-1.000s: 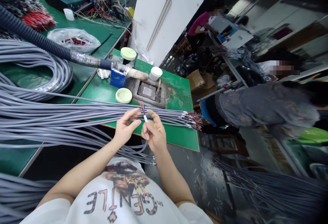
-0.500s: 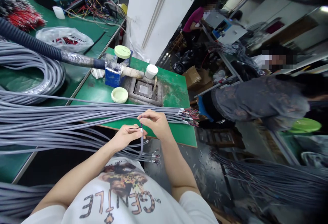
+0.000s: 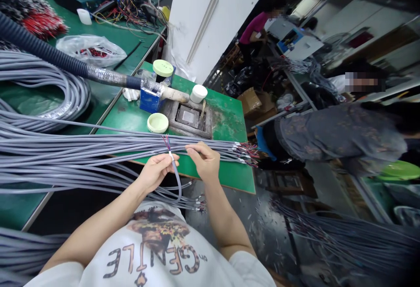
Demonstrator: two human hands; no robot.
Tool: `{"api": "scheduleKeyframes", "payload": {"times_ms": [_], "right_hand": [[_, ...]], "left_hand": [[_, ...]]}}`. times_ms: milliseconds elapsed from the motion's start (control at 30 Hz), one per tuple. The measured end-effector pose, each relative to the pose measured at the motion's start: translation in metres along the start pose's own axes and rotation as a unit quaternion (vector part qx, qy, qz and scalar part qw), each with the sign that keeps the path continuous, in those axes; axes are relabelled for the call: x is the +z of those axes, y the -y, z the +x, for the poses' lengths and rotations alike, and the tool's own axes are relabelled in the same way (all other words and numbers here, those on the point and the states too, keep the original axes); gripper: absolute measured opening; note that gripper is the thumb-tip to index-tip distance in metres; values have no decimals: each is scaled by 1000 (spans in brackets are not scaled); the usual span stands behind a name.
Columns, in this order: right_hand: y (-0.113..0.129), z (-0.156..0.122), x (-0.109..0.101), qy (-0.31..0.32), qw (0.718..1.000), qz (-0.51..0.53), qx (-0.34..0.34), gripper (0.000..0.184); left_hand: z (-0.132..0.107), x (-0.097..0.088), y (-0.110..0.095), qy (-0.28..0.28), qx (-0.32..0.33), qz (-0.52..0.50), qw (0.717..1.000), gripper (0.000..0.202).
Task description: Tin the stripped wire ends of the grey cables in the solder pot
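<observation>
One-handedly pinching cable [image 3: 178, 178] in left hand [image 3: 155, 169] over bench's [image 3: 234, 176] near edge, seemingly to present wires [image 3: 167, 144] to right hand [image 3: 208, 161] with fingers bunched, closure unclear.

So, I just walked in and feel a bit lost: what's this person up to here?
The left hand pinches a cable near its end, where loose coloured wires stick out past a white band. The right hand is raised beside it, apart from that cable. Other cables lie across the green bench, their bare wire ends at the picture's right.
</observation>
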State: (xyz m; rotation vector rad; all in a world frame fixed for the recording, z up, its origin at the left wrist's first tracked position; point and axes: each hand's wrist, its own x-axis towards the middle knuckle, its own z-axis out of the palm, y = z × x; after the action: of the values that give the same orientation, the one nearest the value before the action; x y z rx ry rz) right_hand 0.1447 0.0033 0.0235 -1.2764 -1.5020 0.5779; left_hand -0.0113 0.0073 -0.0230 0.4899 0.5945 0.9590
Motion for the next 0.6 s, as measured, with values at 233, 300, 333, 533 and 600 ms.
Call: {"api": "scheduleKeyframes", "payload": {"times_ms": [233,300,333,533,600], "right_hand": [[-7,-8,-2,170,947,-128,-242,31],[-9,-6,0,198,932,-146,-266,29],[-9,-3,1,201,930,-142,-273,27],[2,44,3,40,967,-132,-213,24],[5,65,7,11,972,-151,-181,26]], "left_hand": [[4,-1,-11,20,1,-63,998,29],[5,-1,-13,30,12,-56,998,28],[4,-1,-14,34,22,-42,998,29],[-25,7,-39,45,226,253,940,21],[-39,14,-52,200,265,339,880,19]]}}
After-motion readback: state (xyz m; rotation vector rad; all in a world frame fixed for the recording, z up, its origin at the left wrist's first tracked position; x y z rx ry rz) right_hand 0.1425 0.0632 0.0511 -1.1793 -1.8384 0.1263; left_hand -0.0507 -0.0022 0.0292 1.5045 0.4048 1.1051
